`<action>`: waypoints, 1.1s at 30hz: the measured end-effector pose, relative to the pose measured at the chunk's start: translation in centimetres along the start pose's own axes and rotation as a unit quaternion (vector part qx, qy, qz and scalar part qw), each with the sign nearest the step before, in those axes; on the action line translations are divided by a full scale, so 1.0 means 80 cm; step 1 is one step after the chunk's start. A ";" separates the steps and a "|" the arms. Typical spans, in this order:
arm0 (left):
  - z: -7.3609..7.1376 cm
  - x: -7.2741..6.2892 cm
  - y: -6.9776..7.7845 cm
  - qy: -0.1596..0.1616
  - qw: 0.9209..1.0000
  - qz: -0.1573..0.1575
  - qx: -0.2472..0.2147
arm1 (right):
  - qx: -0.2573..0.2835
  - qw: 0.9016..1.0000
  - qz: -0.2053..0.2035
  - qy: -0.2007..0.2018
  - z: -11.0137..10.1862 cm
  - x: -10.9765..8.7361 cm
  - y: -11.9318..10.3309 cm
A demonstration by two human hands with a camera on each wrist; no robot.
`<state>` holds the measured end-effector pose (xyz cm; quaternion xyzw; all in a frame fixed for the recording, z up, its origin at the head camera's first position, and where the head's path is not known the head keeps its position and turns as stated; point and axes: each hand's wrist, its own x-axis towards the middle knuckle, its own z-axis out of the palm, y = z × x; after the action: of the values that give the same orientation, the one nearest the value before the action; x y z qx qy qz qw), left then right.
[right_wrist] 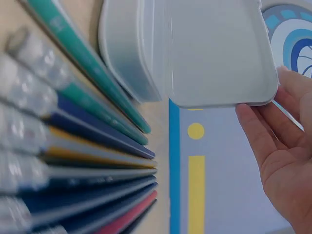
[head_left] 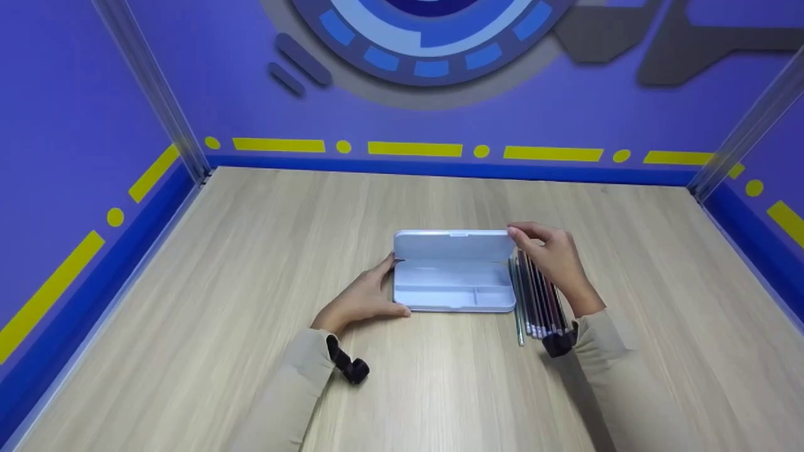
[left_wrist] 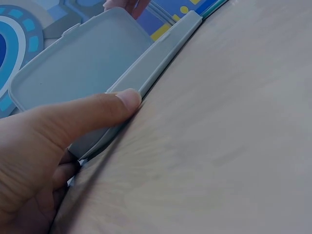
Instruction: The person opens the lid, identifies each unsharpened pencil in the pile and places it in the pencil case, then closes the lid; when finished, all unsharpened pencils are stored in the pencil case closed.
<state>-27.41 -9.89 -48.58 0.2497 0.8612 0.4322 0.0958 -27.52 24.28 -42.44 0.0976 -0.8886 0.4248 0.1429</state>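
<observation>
A pale grey-white pencil case [head_left: 453, 300] lies on the table with its hinged lid [head_left: 433, 245] raised; the tray inside has one long section and two smaller ones along the front. At the case's left end my left hand [head_left: 367, 296] grips the base, thumb [left_wrist: 127, 100] on the front wall and the other fingers round the far side. My right hand [head_left: 556, 258] pinches the upper right corner of the lid between thumb and fingers. Just right of the case, under that hand, several pencils [head_left: 534, 307] lie side by side, their eraser ends towards me.
The light wood table [head_left: 251, 251] is bounded by blue-purple panels [head_left: 188, 75] at the back and sides. A green pencil [right_wrist: 87, 63] lies nearest the case's right end. Each wrist carries a black camera strap [head_left: 352, 369] over a beige sleeve.
</observation>
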 end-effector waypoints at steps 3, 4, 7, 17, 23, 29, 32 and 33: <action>0.000 0.001 0.000 0.000 1.000 -0.001 0.004 | 0.076 0.996 0.045 -0.009 0.003 0.001 0.003; 0.000 0.002 0.000 0.000 1.000 -0.001 0.005 | 0.103 0.993 0.059 -0.014 0.003 0.002 0.004; 0.000 0.001 0.001 0.000 1.000 -0.002 0.004 | 0.173 0.980 0.086 -0.034 0.004 0.005 0.007; -0.001 0.001 0.002 -0.005 1.000 -0.005 0.012 | 0.264 0.951 0.127 -0.094 0.008 0.011 0.014; -0.001 0.000 0.001 -0.002 1.000 0.008 0.005 | 0.255 0.950 0.131 -0.121 0.014 0.020 0.015; -0.001 0.001 0.001 -0.006 1.000 0.002 0.014 | 0.243 0.948 0.151 -0.142 0.023 0.031 0.014; 0.000 0.001 0.001 -0.007 1.000 0.000 0.025 | 0.235 0.945 0.164 -0.155 0.026 0.036 0.014; 0.000 0.001 0.002 -0.007 1.000 -0.001 0.027 | 0.231 0.945 0.169 -0.158 0.027 0.037 0.014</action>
<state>-27.45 -9.78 -48.47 0.2543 0.8723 0.4067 0.0950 -31.02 23.13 -43.55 0.0426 -0.7807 0.6153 -0.0999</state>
